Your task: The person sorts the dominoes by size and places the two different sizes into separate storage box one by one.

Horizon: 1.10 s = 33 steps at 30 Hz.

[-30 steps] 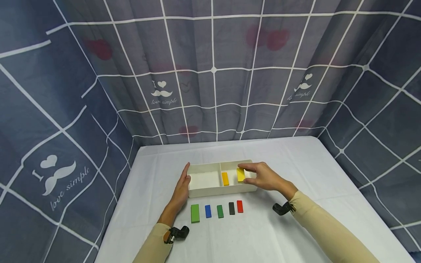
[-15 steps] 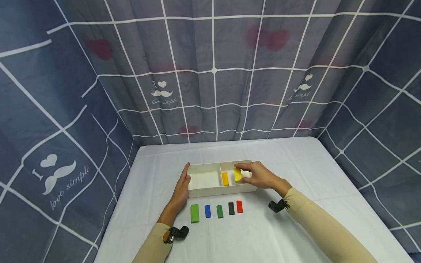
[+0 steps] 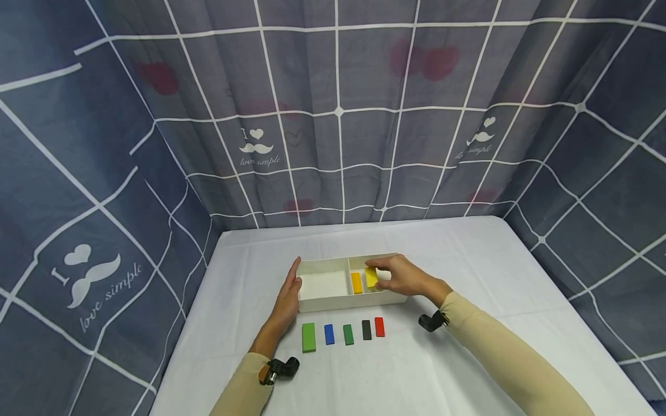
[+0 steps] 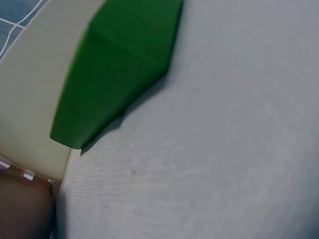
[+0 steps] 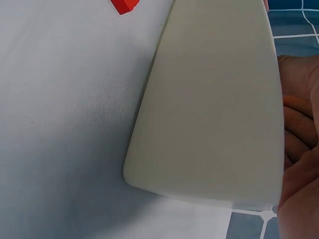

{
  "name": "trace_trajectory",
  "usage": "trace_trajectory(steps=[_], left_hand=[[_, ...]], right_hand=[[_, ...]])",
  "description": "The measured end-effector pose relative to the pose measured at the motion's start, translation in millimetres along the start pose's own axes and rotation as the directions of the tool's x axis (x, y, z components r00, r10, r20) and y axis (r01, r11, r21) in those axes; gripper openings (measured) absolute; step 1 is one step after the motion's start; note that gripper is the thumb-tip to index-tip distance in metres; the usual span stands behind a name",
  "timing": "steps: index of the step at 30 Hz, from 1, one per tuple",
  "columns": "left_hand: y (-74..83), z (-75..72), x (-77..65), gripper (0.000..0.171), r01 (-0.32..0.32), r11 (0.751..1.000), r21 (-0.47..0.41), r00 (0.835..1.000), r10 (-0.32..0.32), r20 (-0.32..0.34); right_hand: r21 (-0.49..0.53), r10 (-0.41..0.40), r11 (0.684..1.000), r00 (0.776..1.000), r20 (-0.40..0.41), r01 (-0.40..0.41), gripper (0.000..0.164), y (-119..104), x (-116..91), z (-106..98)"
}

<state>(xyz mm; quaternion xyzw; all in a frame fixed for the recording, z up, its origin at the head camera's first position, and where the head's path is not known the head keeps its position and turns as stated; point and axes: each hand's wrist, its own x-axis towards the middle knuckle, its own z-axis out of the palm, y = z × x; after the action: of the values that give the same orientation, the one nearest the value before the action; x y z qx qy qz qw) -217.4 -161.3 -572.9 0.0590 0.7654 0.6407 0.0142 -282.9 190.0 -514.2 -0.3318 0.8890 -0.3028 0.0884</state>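
Note:
A cream box (image 3: pixel 333 303) with two compartments stands on the white table. My left hand (image 3: pixel 282 304) rests against its left end, fingers extended. With thumb and fingers, my right hand (image 3: pixel 408 276) pinches a yellow block (image 3: pixel 371 277) inside the right compartment. Left of that block, an orange-yellow block (image 3: pixel 356 283) lies against the divider. In the right wrist view, the box's outer wall (image 5: pixel 209 109) hides the pinched block, and part of my right hand (image 5: pixel 301 134) shows behind it. A green block (image 4: pixel 119 64) fills the top of the left wrist view.
In front of the box lies a row of blocks: light green (image 3: pixel 309 337), blue (image 3: pixel 329 334), dark green (image 3: pixel 348 334), black (image 3: pixel 366 329) and red (image 3: pixel 380 326). Dark checked curtains (image 3: pixel 364 138) enclose the table (image 3: pixel 416 370) at the back and sides.
My right hand has moved left with the yellow block, bringing it closer to the orange-yellow one. The left hand and the box have stayed in place.

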Motion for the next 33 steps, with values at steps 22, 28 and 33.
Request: trace_trajectory(steps=[22, 28, 33], left_hand=[[2.7, -0.3, -1.5, 0.057, 0.046, 0.999, -0.018, 0.999, -0.045, 0.012], [3.8, 0.0, -1.0, 0.058, 0.045, 0.999, -0.018, 0.999, -0.045, 0.008], [3.8, 0.6, -0.8, 0.058, 0.031, 0.999, -0.011, 1.0, -0.031, 0.003]], right_hand=[[-0.133, 0.013, 0.991, 0.996, 0.09, -0.001, 0.065, -2.8, 15.9, 5.0], [-0.147, 0.026, 0.989, 0.994, 0.109, -0.01, 0.065, -5.0, 19.1, 4.9], [-0.15, 0.045, 0.988, 0.991, 0.123, -0.027, 0.066, -6.5, 21.6, 5.8]])
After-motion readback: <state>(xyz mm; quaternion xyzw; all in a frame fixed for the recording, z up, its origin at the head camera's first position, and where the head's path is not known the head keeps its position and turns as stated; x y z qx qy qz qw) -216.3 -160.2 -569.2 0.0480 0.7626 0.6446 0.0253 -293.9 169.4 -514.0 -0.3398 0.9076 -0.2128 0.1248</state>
